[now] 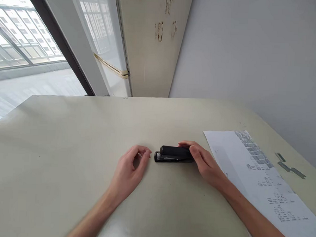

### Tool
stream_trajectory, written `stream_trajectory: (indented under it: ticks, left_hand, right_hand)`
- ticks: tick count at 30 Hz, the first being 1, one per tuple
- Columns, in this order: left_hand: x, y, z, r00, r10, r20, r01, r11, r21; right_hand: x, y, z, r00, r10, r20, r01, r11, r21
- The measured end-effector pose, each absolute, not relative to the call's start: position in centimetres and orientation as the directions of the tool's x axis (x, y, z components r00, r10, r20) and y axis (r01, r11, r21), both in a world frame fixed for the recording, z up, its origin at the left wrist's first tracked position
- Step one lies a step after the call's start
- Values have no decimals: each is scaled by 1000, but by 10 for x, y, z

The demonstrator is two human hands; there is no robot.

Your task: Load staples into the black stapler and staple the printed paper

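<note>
A black stapler (174, 154) lies on the pale table, its front end facing left. My right hand (203, 162) is closed around the stapler's rear end, thumb on the near side and fingers on the far side. Just left of the stapler's front end, my left hand (133, 165) rests on the table, apart from it. Its thumb and index fingertips are pinched together. Whatever may be between those fingertips is too small to make out.
Printed paper sheets (240, 165) lie at the right, partly beneath my right forearm. Beyond them are three grey strips, possibly staples (284, 166). The table (67, 138) meets a wall (257, 49) on the right. A cabinet (150, 61) and a window (25, 30) stand behind.
</note>
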State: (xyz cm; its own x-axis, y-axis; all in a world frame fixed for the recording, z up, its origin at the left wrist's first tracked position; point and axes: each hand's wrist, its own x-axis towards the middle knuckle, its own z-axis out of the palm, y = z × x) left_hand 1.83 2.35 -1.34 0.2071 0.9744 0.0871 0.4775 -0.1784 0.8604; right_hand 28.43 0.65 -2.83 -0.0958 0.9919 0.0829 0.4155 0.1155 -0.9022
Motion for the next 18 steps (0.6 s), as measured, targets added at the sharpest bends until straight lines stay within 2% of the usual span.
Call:
stream_trajectory:
  ticks: [4,8,18]
  left_hand:
    - [19,25,-13,196,978,74,481,-162,861]
    - [18,25,-14,158,984,85,478,-152,865]
    - [15,25,-12,-96,983,159,411,-106,905]
  right_hand:
    - [284,8,-30,-11,998,58,343,58,-938]
    - [284,9,-32,-18,999,34,336,38,-941]
    - [284,7,-34,11,999,41,403,33,-915]
